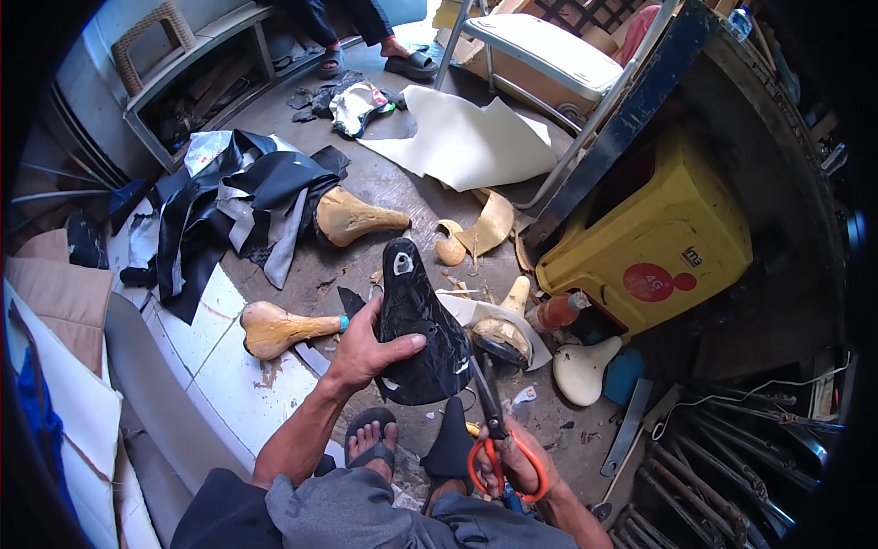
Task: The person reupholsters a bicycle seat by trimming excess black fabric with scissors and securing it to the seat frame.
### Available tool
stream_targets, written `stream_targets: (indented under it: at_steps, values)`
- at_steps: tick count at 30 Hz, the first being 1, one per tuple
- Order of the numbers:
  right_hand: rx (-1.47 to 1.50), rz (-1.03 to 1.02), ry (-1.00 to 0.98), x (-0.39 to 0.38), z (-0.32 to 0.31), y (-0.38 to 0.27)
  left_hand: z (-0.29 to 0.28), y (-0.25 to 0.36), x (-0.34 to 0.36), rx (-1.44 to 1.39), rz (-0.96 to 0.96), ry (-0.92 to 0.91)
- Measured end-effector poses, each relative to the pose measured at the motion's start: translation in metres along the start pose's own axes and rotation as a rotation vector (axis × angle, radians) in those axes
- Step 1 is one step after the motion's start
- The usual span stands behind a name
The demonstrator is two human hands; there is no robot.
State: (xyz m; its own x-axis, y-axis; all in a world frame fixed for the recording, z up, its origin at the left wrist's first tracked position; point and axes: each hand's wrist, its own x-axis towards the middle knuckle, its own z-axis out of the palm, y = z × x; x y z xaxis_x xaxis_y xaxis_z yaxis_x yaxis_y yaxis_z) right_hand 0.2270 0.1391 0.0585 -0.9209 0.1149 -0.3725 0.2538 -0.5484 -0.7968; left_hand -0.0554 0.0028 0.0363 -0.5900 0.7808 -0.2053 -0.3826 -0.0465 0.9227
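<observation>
My left hand is closed on the edge of a bicycle saddle in wrinkled glossy black covering, its thumb across the top. A small pale opening shows near the saddle's narrow end, which points away from me. My right hand grips the orange handles of a pair of scissors. The blades point up beside the saddle's right edge; whether they touch it I cannot tell. Below, between my feet, stands another dark saddle. Several bare yellowish saddle forms lie around, including one at left and one beyond.
Black sheet scraps pile up at far left. A cream sheet lies beyond, near a folding chair. At right are a yellow plastic stool, a reddish bottle and dark metal rods. Another person's feet are at the back.
</observation>
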Motion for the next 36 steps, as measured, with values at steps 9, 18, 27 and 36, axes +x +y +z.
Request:
stream_targets:
  at_steps: [9, 18, 27, 36]
  values:
    - [0.449, 0.325, 0.076, 0.004, 0.011, -0.01, 0.001, -0.002, -0.005, 0.249, 0.152, 0.042]
    - [0.161, 0.15, 0.014, 0.015, 0.001, 0.002, -0.003, 0.004, -0.004, 0.125, 0.013, -0.031]
    - [0.225, 0.192, -0.23, 0.014, -0.024, 0.0, -0.025, -0.004, 0.013, -0.021, -0.092, -0.224]
    - [0.327, 0.326, -0.284, 0.01, -0.038, 0.001, -0.03, 0.013, 0.024, 0.009, -0.158, -0.348]
